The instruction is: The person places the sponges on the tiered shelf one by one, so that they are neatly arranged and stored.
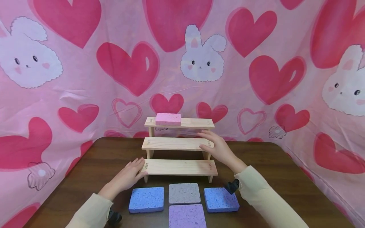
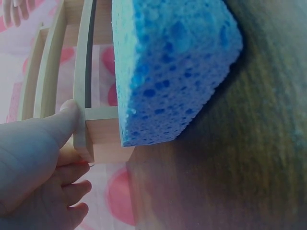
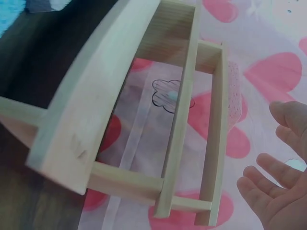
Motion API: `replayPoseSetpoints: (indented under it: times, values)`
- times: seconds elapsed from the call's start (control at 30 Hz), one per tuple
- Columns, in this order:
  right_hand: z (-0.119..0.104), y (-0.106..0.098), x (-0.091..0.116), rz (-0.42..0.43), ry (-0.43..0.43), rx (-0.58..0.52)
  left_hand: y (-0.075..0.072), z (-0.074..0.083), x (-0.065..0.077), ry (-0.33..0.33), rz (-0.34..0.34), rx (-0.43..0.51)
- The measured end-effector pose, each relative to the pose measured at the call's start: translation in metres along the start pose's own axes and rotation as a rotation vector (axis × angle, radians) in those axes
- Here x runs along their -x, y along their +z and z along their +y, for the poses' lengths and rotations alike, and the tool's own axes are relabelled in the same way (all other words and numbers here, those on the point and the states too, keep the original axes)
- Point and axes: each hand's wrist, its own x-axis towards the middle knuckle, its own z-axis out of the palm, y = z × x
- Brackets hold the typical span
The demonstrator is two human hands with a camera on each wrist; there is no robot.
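Observation:
A three-step wooden stand [image 1: 179,167] stands on the table with a pink sponge [image 1: 168,119] on its top step, left of centre. My left hand [image 1: 125,174] grips the left end of the lowest step. In the left wrist view its thumb [image 2: 69,112] lies on that step's edge, the fingers past the end. My right hand [image 1: 218,148] hovers by the right end of the middle step; the right wrist view shows its fingers spread, apart from the wood. In front lie a left blue sponge [image 1: 146,199], a grey sponge [image 1: 184,193], a purple sponge [image 1: 187,216] and a right blue sponge [image 1: 218,200].
The dark brown table [image 1: 256,177] carries everything. Behind and at both sides hangs a pink cloth [image 1: 171,85] with hearts and rabbits. The right sleeve [image 1: 265,193] reaches past the right blue sponge, its wrist camera [image 1: 232,186] overlapping that sponge's corner.

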Motion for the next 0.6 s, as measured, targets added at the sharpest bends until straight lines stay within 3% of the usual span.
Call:
replayPoseSetpoints:
  times: [0.27, 0.6]
  values:
    - [0.005, -0.007, 0.019, 0.053, -0.043, 0.029, 0.000, 0.000, 0.001, 0.006, 0.006, 0.002]
    - [0.016, -0.021, 0.047, 0.077, 0.035, 0.051, 0.001, -0.001, 0.000, 0.008, 0.009, -0.003]
